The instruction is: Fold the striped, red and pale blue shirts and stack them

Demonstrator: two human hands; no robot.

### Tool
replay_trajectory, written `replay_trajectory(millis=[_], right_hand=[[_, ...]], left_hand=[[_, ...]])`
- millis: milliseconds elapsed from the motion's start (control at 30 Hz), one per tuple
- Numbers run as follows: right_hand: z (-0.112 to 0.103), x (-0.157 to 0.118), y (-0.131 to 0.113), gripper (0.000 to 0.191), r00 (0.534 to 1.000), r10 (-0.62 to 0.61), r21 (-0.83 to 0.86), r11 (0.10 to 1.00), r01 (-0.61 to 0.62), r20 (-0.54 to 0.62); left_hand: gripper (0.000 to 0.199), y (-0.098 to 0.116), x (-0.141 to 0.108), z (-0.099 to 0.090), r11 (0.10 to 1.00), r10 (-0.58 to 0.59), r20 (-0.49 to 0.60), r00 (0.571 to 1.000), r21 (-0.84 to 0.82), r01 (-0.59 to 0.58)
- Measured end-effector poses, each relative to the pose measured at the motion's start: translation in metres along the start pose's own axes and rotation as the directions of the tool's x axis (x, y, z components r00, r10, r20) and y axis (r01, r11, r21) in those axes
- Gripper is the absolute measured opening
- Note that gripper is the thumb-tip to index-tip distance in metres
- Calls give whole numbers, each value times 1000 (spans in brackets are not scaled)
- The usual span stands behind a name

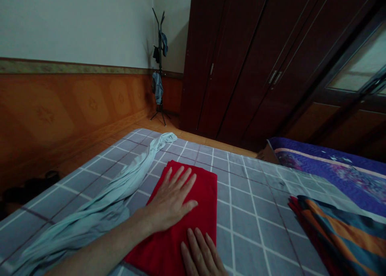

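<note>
A red folded cloth (202, 191), roughly rectangular, lies flat on the grey checked bedsheet (250, 211). My left hand (171, 201) rests palm down on its upper part, fingers stretched and a little spread. Lower on the same cloth, near its right edge, my right hand (202, 252) lies flat with the fingers extended; its wrist is cut off by the bottom of the view. Left of the red cloth a pale blue garment (120, 191) stretches along the bed, loosely bunched and twisted at its far end.
Folded clothes (346, 227), striped orange and blue over dark red, lie at the right. Beyond them is a purple patterned cover (328, 159). A coat stand (159, 66) with hanging items stands in the corner beside a dark wooden wardrobe (241, 66). Dark objects (30, 187) sit at the left.
</note>
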State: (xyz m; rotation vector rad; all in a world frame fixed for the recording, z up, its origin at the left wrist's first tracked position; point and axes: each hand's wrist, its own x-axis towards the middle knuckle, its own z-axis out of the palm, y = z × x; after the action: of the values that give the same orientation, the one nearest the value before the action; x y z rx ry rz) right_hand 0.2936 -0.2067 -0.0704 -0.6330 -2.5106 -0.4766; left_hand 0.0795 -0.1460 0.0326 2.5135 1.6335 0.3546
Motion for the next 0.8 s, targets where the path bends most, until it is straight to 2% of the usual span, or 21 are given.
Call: replay_trajectory(millis=[67,100,200,400,500,567,633,733,800], right_hand=[[5,-4,-1,56,999,26,55,998,-27,21],[6,-6,-1,57,998,44,99,994,-47,37],[2,-5,-2,59,992,78,204,974,-97,99],[-21,12,-6,62,994,83,115,989,-90,67],[-28,16,-6,61,992,77,148,985,-92,101],[-31,16,-5,61,989,81,183,978,-103,126],[-31,15,-5,61,986,81,193,975,-108,146],[-30,14,-6,65,985,81,193,975,-110,155],[-30,14,-6,72,987,81,202,973,-108,139]], left_hand=[[69,18,-7,1,993,114,82,990,-51,-110],[69,23,-11,2,990,134,124,983,-62,-127],[70,19,-23,8,994,107,175,979,-20,-105],[66,-23,-75,18,990,39,25,999,134,-42],[69,-30,-102,18,984,-10,-59,998,175,20],[73,-23,-110,16,979,-15,-122,992,198,39],[74,-7,-107,13,981,21,-147,989,196,8],[73,24,-88,10,987,127,-69,990,111,-119],[76,37,-76,10,981,192,10,981,37,-192]])
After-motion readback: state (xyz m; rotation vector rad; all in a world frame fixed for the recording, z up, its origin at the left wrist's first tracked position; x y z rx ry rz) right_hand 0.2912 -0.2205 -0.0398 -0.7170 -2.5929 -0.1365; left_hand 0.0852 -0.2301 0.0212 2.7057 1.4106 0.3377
